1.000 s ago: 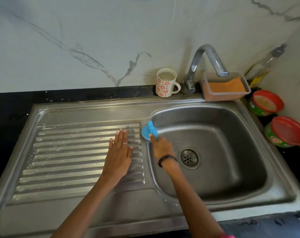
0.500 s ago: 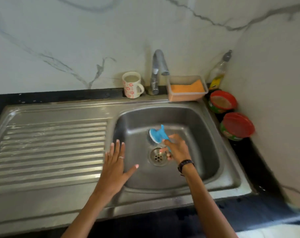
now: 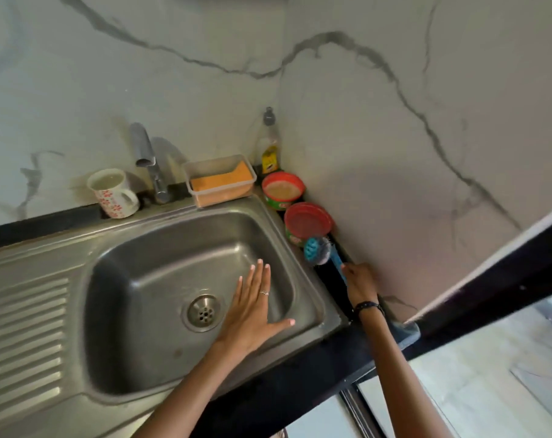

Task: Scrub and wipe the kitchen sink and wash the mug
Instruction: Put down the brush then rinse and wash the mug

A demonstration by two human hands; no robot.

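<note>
Far to the left of my left hand (image 3: 252, 306) lay the ribbed drainboard (image 3: 25, 330), part of the sink (image 3: 160, 226). Beyond that hand and off to its left, the mug (image 3: 112, 192) stood upright on the back ledge, just beside the tap (image 3: 148, 159); it looked to have liquid in it and, I judged, was not yet washed. Right of the tap sat a tray (image 3: 219, 178) with an orange sponge in it. My left hand was spread flat, fingers straight, holding nothing, over the basin with the drain (image 3: 204, 312) just at its left; I could not tell whether the palm touched the steel. Beyond my right hand (image 3: 360, 284) stood a bottle (image 3: 269, 143) in the corner, then an open tub (image 3: 283, 190), then a lidded tub (image 3: 307, 222). My right hand gripped the blue handle of the scrubber (image 3: 317, 250), whose head was up against the lidded tub, on or just above the dark counter strip by the wall.

From here I saw three risks. The scrubber head could shove the lidded tub along, and that could push the open tub's paste over. The narrow strip might not hold the scrubber, so it could slide back into the basin. Reaching for the mug past the tap, I could clip it and spill its contents.
</note>
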